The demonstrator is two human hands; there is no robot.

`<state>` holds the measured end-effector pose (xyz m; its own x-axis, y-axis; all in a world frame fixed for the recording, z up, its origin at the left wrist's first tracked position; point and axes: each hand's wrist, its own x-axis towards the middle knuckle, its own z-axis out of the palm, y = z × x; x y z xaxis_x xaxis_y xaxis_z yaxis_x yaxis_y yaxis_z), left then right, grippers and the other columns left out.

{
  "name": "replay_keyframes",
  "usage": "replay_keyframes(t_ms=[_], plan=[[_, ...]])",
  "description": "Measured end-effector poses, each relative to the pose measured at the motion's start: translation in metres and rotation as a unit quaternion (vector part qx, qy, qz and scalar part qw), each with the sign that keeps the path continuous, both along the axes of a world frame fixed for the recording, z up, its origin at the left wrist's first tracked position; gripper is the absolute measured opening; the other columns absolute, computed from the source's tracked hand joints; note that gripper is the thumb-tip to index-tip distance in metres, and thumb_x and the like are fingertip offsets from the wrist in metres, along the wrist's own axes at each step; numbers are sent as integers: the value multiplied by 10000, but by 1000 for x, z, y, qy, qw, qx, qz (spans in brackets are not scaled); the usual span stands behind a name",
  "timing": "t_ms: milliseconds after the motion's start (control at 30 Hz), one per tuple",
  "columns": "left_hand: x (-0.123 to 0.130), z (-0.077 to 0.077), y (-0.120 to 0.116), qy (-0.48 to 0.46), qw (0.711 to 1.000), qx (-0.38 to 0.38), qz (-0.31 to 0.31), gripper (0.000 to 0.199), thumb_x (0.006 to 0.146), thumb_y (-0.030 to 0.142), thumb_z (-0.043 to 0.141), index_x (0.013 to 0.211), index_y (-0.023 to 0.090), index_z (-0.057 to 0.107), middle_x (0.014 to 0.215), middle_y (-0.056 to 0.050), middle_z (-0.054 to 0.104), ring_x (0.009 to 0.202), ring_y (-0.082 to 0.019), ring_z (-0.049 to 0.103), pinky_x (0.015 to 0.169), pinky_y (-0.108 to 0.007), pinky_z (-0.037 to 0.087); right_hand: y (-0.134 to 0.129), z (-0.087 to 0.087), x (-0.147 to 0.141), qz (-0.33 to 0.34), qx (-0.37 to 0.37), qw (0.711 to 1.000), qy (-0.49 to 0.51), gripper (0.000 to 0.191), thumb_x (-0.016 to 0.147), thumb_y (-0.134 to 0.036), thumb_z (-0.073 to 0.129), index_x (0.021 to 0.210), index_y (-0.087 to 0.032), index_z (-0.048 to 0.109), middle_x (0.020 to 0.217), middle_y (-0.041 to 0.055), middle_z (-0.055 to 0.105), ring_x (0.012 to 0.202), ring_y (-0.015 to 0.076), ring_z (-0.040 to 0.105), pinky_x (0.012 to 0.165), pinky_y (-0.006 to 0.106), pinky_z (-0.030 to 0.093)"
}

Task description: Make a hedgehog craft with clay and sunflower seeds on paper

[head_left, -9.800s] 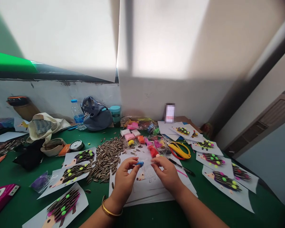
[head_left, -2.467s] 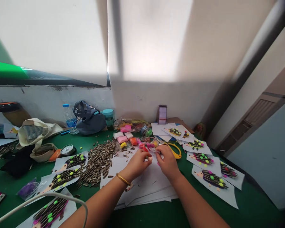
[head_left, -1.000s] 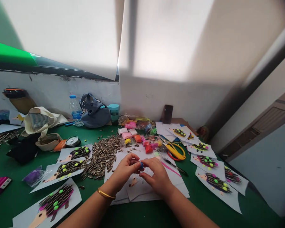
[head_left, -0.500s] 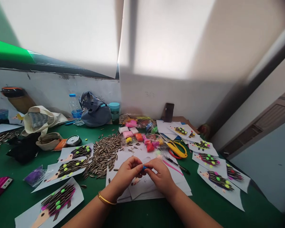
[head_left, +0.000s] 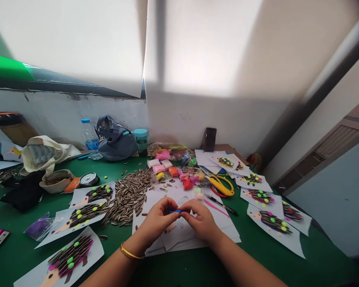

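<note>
Between my two hands is a small strip of blue modelling clay (head_left: 175,211). My left hand (head_left: 158,221) pinches one end with thumb and fingers, a gold bangle on its wrist. The other end is pinched by my right hand (head_left: 202,223), fingertips close to the left ones. Beneath them lie white paper sheets (head_left: 194,241), the top one bearing a partly covered hedgehog drawing (head_left: 169,228). A heap of striped sunflower seeds (head_left: 127,193) spreads to the left of the paper. Packets of coloured clay (head_left: 170,172) lie behind the hands.
Finished hedgehog pictures lie at left (head_left: 77,217) and right (head_left: 272,224). Yellow-handled scissors (head_left: 223,185), a black pen (head_left: 225,206) and a pink strip (head_left: 215,208) sit right of the paper. A phone (head_left: 210,139) leans on the wall; a bottle (head_left: 89,137) and blue bag (head_left: 116,143) stand back left.
The blue clay is now a longer strip between my fingertips, and the fingers have moved slightly apart. The whole view has shifted a little.
</note>
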<state>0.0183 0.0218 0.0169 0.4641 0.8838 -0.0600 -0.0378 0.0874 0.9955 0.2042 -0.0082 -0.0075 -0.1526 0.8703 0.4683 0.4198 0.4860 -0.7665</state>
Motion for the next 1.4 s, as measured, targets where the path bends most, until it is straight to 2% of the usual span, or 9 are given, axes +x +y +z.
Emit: replay_keyframes(t_ms=[233,433,500,667,767,867,967,1133,1400], plan=[[1,2,-3,-3,999,-30,-24,283,787,412,711,878,180,578,784,2,608,727,-135,589,652,-241,454,-2,4,0,0,45,999,-31,108,917,-306,609,889,-226,675,819,18,678,794,173,592,732,306,446],[2,-7,0,5,999,-34,-24,353,727,446,751,847,188,542,749,23,570,543,-90,493,466,-204,371,-3,8,-3,13,83,994,-66,73,892,-200,584,886,-225,652,825,19,671,809,174,585,744,310,447],[3,-9,0,27,999,2,-17,308,737,417,733,844,188,555,767,20,574,540,-89,484,494,-222,394,-4,7,-5,-1,102,991,-86,106,857,-154,563,872,-223,642,815,22,660,795,179,576,728,315,443],[5,-5,-3,123,981,146,18,84,758,245,637,818,193,611,796,-5,608,763,-165,556,716,-277,455,-4,4,-4,-64,97,990,-84,114,775,-121,544,773,-216,607,744,18,612,743,183,552,695,316,436],[1,-2,-1,124,980,144,50,107,798,269,581,864,195,621,788,-12,608,753,-174,559,715,-289,459,0,4,6,-107,23,994,1,99,847,-198,546,839,-207,645,771,25,636,714,171,565,642,288,458],[-4,-5,6,121,982,128,71,226,860,371,532,951,194,641,819,-35,631,781,-195,589,733,-307,474,4,2,20,-94,-4,995,32,204,923,-298,519,953,-211,701,873,56,688,793,190,616,706,308,502],[-8,-13,14,163,971,159,79,249,866,399,525,934,202,662,843,-48,661,824,-219,606,773,-329,475,5,-5,32,-103,-9,995,12,211,922,-321,533,960,-220,715,956,71,701,909,218,639,786,338,521],[-10,-25,23,240,942,229,56,204,856,339,518,880,215,677,936,-67,688,916,-246,609,841,-353,448,2,-18,48,-148,-33,987,-51,144,858,-260,580,937,-221,693,974,62,704,841,210,649,753,345,543],[-9,-23,23,263,935,231,46,213,849,345,524,867,216,693,900,-66,696,879,-245,612,798,-340,445,-1,-24,47,-131,31,980,-145,260,875,-175,507,1029,-232,709,1015,71,720,1008,237,646,907,413,515]])
